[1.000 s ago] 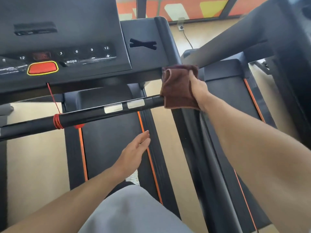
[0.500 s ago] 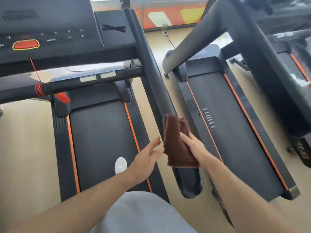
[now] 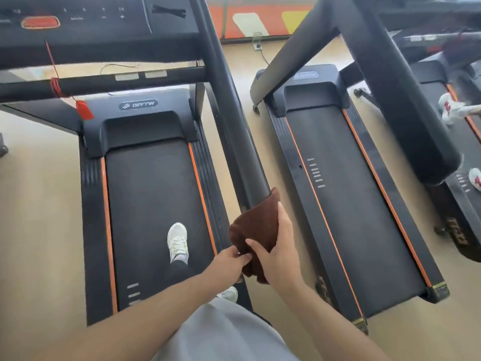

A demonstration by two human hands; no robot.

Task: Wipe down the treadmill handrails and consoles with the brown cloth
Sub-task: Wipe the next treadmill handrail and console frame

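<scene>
1. Brown cloth (image 3: 256, 230): bunched, dark, draped over the lower end of the right handrail (image 3: 234, 131).
2. Right hand (image 3: 279, 252) clasps it; left hand (image 3: 226, 261) fingers pinch its lower edge.
3. Bare floor (image 3: 263, 142) strip separates the neighbouring treadmills.

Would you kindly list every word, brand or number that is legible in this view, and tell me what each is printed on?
"BRTW": oval badge on the motor cover of the left treadmill.
"+" and "−": buttons on the left treadmill's console; the small numbers and word beside them are too blurred to read.
Oval badge on the middle treadmill: blurred, unreadable.
Orange lettering on the right treadmill's side rail: too distorted to read.
</scene>
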